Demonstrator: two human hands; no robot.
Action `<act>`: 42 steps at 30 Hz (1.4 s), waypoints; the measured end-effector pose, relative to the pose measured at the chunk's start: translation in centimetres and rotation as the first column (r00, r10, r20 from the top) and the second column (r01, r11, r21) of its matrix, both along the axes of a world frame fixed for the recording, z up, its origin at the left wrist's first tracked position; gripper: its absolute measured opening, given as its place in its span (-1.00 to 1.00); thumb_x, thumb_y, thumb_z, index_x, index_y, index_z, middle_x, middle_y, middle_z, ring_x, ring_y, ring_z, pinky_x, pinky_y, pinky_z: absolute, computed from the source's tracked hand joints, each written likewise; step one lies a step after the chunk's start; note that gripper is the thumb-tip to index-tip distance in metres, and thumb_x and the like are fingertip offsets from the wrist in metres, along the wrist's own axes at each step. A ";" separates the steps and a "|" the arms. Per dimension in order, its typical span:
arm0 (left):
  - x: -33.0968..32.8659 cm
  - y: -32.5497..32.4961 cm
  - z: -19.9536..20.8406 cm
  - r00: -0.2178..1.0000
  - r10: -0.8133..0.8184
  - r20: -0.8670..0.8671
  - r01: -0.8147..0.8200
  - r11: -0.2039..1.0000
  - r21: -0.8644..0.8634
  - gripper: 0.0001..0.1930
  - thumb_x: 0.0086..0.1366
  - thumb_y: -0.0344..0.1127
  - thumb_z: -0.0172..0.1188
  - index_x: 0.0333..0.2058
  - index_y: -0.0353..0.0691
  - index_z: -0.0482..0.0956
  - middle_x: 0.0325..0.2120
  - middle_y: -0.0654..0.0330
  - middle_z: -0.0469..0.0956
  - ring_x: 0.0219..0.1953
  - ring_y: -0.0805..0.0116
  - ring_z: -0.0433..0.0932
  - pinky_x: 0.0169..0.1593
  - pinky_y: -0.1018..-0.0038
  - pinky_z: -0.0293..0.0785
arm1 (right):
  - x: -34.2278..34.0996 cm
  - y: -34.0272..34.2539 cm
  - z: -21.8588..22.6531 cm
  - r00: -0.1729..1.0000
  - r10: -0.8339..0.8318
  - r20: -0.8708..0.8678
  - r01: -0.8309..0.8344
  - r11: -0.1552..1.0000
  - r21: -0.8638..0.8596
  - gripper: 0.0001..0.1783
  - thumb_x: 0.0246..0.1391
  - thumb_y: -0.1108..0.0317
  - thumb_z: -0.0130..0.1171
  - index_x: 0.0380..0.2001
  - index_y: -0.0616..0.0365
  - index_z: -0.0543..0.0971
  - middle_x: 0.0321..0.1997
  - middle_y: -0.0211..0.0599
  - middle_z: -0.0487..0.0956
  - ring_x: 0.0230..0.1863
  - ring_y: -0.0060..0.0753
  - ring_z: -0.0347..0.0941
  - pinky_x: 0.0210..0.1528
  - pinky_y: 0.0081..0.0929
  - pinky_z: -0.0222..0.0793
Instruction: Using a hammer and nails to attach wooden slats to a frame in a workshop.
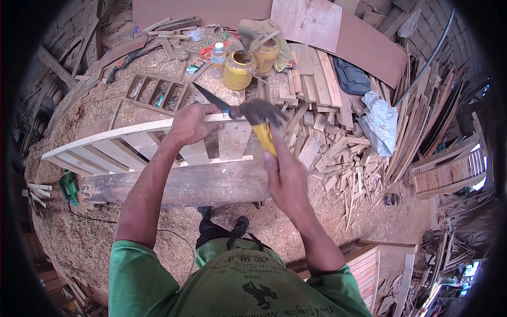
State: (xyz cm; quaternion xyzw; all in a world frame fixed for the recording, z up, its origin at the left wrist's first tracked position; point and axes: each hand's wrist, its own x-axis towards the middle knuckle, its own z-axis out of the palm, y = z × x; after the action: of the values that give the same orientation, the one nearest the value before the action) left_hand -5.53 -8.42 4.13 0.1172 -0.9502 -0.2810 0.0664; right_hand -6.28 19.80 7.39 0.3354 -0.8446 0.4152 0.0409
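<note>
A slatted wooden frame (193, 153) of pale boards between two rails lies on the workbench (174, 187) in front of me. My left hand (193, 124) grips the frame's far rail toward its right end. In my right hand (288, 177) is a claw hammer (264, 136) with a yellow handle. Its dark head, blurred by motion, is over the rail's right end, just right of my left fingers. Whether a nail sits under the head cannot be seen. Behind my left hand a dark saw blade (210, 98) slants out, its handle end partly hidden.
Yellow paint-stained tubs (239, 76) and a plastic bottle (218, 54) stand beyond the frame, near a compartmented wooden tray (158, 94). Offcuts (335, 150) pile up at right. A green power tool (68, 187) with a cord lies at left, on the shavings-covered ground.
</note>
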 end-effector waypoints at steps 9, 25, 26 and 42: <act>0.2 0.8 0.2 0.999 0.037 -0.014 -0.037 0.998 -0.058 -0.56 0.12 0.05 0.47 -0.03 0.10 0.76 -0.20 0.01 0.74 -0.08 0.01 0.69 0.05 0.16 0.56 | -2.7 -3.0 3.9 0.974 0.112 -0.199 -0.026 0.920 0.391 -0.37 0.36 0.34 0.11 0.46 -0.20 0.34 -0.36 -0.01 0.66 -0.43 0.02 0.63 -0.37 -0.11 0.52; -0.2 0.5 -0.8 1.000 0.006 -0.028 -0.009 0.994 -0.108 -0.60 0.10 0.03 0.49 -0.07 0.16 0.78 -0.24 0.08 0.75 -0.14 0.04 0.71 0.04 0.22 0.58 | -3.5 -3.3 2.3 0.993 0.100 -0.062 -0.086 0.977 0.197 -0.30 0.38 0.37 0.09 0.53 -0.14 0.22 -0.42 -0.24 0.65 -0.56 -0.45 0.46 -0.47 -0.42 0.46; -0.2 0.4 -1.0 1.000 0.008 -0.018 -0.009 0.999 -0.033 -0.62 0.10 -0.01 0.50 -0.08 0.17 0.78 -0.25 0.10 0.76 -0.15 0.05 0.72 0.03 0.22 0.59 | -3.5 -3.4 2.7 0.989 0.111 -0.102 -0.110 0.994 0.018 -0.24 0.37 0.41 0.12 0.56 -0.19 0.16 -0.48 -0.33 0.61 -0.58 -0.57 0.41 -0.47 -0.51 0.43; 0.3 1.1 1.7 0.998 -0.004 0.060 0.004 1.000 0.011 -0.64 0.12 -0.04 0.49 -0.09 0.10 0.76 -0.23 0.12 0.76 -0.13 0.07 0.71 0.04 0.21 0.58 | -2.9 -2.6 5.8 0.931 -0.060 -0.361 -0.088 0.921 -0.381 -0.31 0.44 0.43 0.03 0.56 -0.01 0.13 -0.40 -0.28 0.60 -0.56 -0.63 0.38 -0.56 -0.60 0.29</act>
State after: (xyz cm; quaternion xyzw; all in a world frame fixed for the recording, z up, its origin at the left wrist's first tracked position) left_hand -5.21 -7.29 5.78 0.1240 -0.9505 -0.2825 0.0367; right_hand -9.14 17.17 13.21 0.3980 -0.7198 0.5056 0.2604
